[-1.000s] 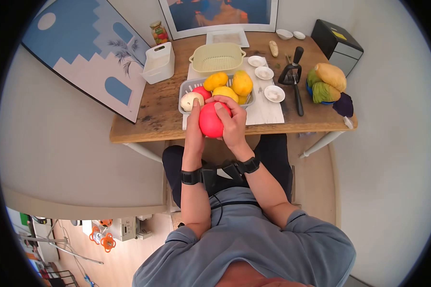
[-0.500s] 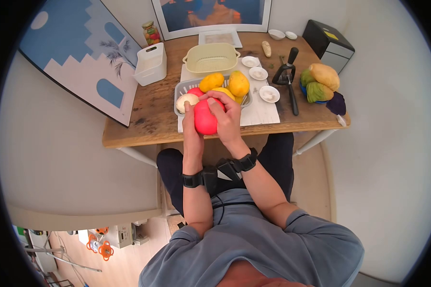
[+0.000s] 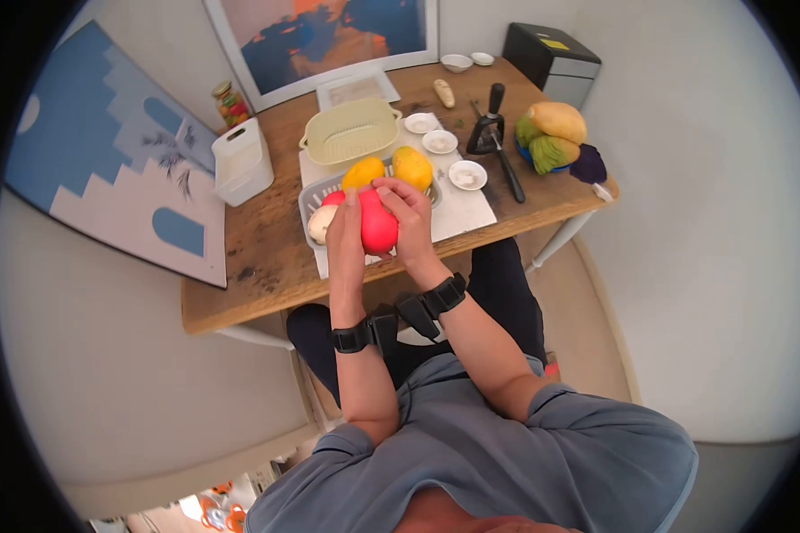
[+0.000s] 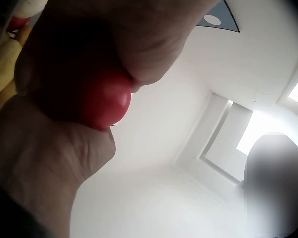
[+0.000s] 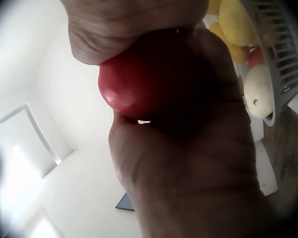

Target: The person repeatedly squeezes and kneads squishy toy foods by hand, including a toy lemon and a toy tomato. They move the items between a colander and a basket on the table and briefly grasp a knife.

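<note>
Both hands grip one round red object point(image 3: 379, 224) between them, just in front of the table's near edge. My left hand point(image 3: 346, 244) lies along its left side, and my right hand point(image 3: 412, 222) curls round its right and top. Seen from the left wrist, the red surface point(image 4: 107, 99) bulges out between the two palms; the right wrist view shows the same red object point(image 5: 139, 79) enclosed by both. Beyond the hands, a grey basket point(image 3: 308, 199) holds yellow fruits point(image 3: 412, 167), a cream one point(image 3: 321, 226) and another red one point(image 3: 333, 198).
Behind the basket stands a pale yellow colander point(image 3: 351, 133), with a white bin point(image 3: 242, 164) to its left. Small white dishes point(image 3: 468, 175), a black-handled tool point(image 3: 510, 171) and a blue bowl of vegetables point(image 3: 551, 151) are on the right. Framed pictures lean behind.
The head view has turned, so the table appears tilted and shifted left. Both hands still hold the red object, with slightly changed hand angles.
</note>
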`<action>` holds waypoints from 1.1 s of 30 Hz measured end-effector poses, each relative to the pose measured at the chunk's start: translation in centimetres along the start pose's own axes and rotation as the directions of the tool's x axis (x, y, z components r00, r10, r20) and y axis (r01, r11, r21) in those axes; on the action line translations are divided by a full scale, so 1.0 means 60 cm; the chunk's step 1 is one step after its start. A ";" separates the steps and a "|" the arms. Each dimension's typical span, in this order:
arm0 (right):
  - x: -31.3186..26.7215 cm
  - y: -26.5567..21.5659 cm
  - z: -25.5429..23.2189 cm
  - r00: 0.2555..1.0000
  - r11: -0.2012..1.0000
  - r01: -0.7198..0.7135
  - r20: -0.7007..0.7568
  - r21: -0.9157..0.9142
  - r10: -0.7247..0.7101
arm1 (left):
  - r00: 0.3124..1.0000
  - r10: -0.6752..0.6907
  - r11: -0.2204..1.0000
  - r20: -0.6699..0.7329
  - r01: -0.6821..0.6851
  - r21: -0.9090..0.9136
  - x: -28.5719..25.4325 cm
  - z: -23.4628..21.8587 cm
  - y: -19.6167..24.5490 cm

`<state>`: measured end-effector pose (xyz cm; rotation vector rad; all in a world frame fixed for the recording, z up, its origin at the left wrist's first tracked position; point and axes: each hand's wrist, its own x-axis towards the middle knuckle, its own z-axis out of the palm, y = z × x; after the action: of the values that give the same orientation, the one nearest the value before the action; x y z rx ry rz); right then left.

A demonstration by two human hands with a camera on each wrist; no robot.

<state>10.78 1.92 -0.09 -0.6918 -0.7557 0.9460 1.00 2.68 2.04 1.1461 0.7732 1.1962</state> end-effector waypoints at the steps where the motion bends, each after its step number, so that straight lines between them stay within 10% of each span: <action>1: -0.004 0.002 -0.003 0.998 0.999 -0.013 -0.068 0.043 0.015 | 0.998 -0.057 0.995 0.027 0.055 0.082 0.003 0.000 0.003; 8: -0.023 0.032 0.008 0.969 0.990 0.125 -0.224 0.065 -0.107 | 0.987 -0.061 0.949 0.149 0.011 0.316 0.013 -0.017 0.017; 21: -0.050 -0.011 0.039 0.974 0.961 0.226 -0.044 0.160 -0.221 | 0.985 0.070 0.943 0.157 -0.117 0.311 -0.027 -0.029 0.065; 33: -0.028 0.011 -0.023 0.993 0.983 0.107 0.042 0.150 -0.115 | 0.973 -0.208 0.901 0.106 0.148 0.407 -0.025 0.014 0.062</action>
<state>10.96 0.44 -1.80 -0.4929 -0.7527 0.9101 0.33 0.92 5.67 1.4434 1.0140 0.8087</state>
